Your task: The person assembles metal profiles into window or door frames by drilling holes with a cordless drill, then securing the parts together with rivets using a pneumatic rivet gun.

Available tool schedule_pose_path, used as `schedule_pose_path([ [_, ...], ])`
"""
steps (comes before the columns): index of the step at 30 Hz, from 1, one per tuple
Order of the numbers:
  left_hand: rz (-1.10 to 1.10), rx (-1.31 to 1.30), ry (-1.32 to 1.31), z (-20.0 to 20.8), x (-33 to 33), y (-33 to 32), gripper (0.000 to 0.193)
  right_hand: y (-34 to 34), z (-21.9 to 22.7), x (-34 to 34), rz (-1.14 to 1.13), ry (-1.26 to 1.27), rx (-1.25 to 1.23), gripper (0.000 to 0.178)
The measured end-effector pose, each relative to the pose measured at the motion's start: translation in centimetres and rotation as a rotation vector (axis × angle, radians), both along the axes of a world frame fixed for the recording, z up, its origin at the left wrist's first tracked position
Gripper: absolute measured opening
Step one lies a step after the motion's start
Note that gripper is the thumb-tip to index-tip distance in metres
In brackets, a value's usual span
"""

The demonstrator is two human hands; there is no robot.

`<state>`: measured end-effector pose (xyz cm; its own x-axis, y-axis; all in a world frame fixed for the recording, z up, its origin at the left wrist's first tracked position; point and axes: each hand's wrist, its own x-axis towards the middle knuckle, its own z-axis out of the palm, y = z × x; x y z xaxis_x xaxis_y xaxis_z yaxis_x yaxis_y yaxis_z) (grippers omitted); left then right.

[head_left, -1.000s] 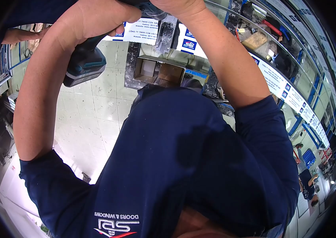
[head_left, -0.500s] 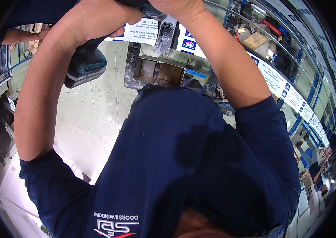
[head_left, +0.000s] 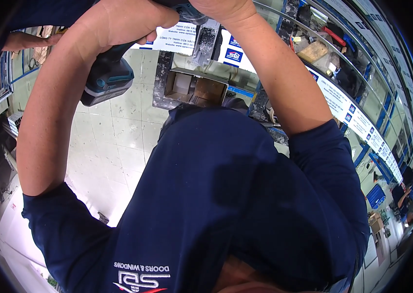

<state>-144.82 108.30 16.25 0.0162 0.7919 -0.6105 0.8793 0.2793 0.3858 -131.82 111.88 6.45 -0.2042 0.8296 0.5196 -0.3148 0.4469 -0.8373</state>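
A teal-and-black cordless drill (head_left: 111,80) hangs at the top left, its battery pack downward. My left hand (head_left: 128,22) is closed round its handle, with the fingertips curling out near the white film. At the upper edge my right hand (head_left: 223,9) lies close beside the drill's front end; its fingers are cut off by the frame, so its grip is hidden. Just below the hands is a silver metal bracket-like piece (head_left: 206,43), between stretches of white printed film-covered profile (head_left: 174,41).
Under the profile stands an open cardboard box (head_left: 211,73). A rack on the right holds a wooden block (head_left: 313,51) and a red-handled tool (head_left: 333,36). Another person's hand (head_left: 30,41) reaches in at the far left. Someone (head_left: 404,200) is far off at right.
The drill's battery end has shifted slightly right and up, and both hands have moved a little right. The distant person at the right has changed position.
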Motion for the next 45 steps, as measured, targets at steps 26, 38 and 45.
schedule_pose_path([
  [26,0.016,-0.010,-0.111,-0.77,-0.83,0.04,0.003,0.12,0.10,0.06,-0.022,-0.043,0.003,0.055],
  [38,0.027,-0.003,-0.145,-0.73,-0.69,-0.05,0.005,0.18,0.18,-0.05,-0.018,-0.037,0.006,0.053],
  [45,0.033,-0.007,-0.107,-0.52,-0.33,-0.09,0.005,0.26,0.11,-0.21,-0.018,-0.030,0.007,0.053],
])
